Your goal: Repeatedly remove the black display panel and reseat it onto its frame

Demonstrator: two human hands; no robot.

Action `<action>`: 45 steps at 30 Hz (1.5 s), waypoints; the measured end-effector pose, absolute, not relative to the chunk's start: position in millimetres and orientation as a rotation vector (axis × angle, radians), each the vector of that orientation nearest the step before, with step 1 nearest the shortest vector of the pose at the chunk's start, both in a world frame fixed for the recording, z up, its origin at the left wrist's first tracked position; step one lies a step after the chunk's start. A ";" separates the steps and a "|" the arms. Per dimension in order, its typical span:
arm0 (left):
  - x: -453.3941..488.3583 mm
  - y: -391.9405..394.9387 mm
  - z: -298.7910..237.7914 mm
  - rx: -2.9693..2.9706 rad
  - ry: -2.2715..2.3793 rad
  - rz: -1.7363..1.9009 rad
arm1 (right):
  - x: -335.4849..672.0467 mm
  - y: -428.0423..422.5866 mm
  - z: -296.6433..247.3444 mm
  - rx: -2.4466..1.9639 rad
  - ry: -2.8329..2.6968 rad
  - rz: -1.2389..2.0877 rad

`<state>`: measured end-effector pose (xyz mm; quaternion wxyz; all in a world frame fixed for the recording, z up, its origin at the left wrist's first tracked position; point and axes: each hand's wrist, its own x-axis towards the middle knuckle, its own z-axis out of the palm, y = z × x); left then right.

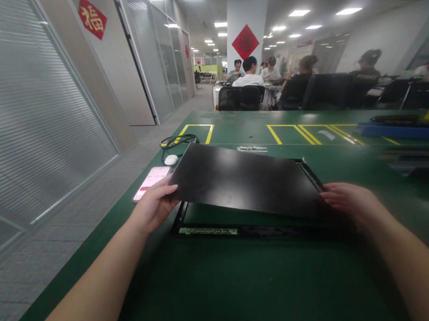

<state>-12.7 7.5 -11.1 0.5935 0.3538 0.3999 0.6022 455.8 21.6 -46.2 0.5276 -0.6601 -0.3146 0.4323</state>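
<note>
A flat black panel (238, 181) is held tilted over a black frame (227, 230) that lies on the green table (238, 294). My left hand (154, 207) grips the panel's near left corner, thumb on top. My right hand (350, 202) holds the near right corner, fingers curled at the edge. The panel's near edge is lifted off the frame. A green circuit strip (208, 231) shows along the frame's front edge.
A pink-screened phone (151, 181), a white round puck (170, 160) and a coiled black cable (178, 141) lie at the left. Yellow tape outlines (305, 133) and a small metal strip (252, 149) lie beyond. Blue trays (412, 128) sit at right. Several people sit at the back.
</note>
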 end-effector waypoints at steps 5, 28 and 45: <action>-11.1 6.7 -11.9 0.886 0.901 1.353 | 452.1 19.8 -44.0 -1.711 -0.824 0.918; -2.5 5.2 -21.7 0.943 0.866 1.237 | 454.2 17.5 -47.7 -1.819 -0.938 0.730; 2.4 5.0 -25.0 0.903 0.887 1.216 | 454.0 15.6 -45.7 -1.864 -0.968 0.646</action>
